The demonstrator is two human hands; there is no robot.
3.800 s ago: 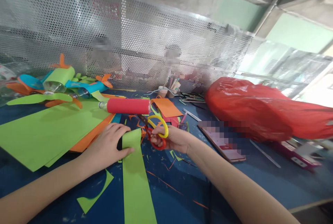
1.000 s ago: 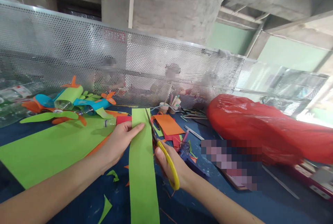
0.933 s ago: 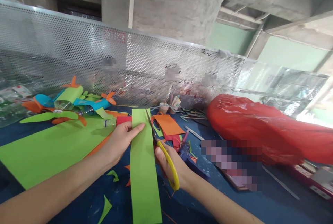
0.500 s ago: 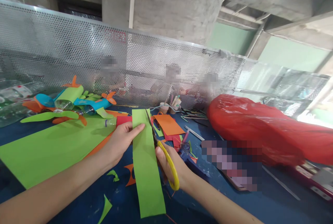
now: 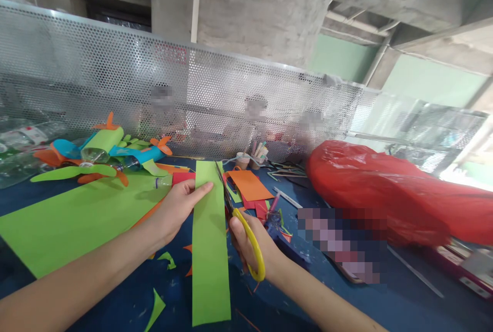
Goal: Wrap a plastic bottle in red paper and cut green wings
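My left hand [image 5: 177, 207] pinches the upper left edge of a long green paper strip [image 5: 208, 250], holding it raised above the blue table [image 5: 385, 301]. My right hand [image 5: 252, 247] grips scissors [image 5: 241, 224] with a yellow handle. Their blades point away from me along the strip's right edge. A red-wrapped bottle [image 5: 181, 177] lies partly hidden behind the strip and my left hand.
A large green sheet [image 5: 73, 216] over orange paper lies at left. Bottle-and-paper planes [image 5: 96, 152] sit at far left by the perforated metal screen [image 5: 192, 90]. A red plastic bag [image 5: 389, 188], orange paper [image 5: 248, 184], a pen cup [image 5: 243, 159] and paper scraps surround my hands.
The strip's lower end has swung from the right back to hang straight. Since 3.8 s ago, the strip was lifted off the table and the scissors turned along its edge.
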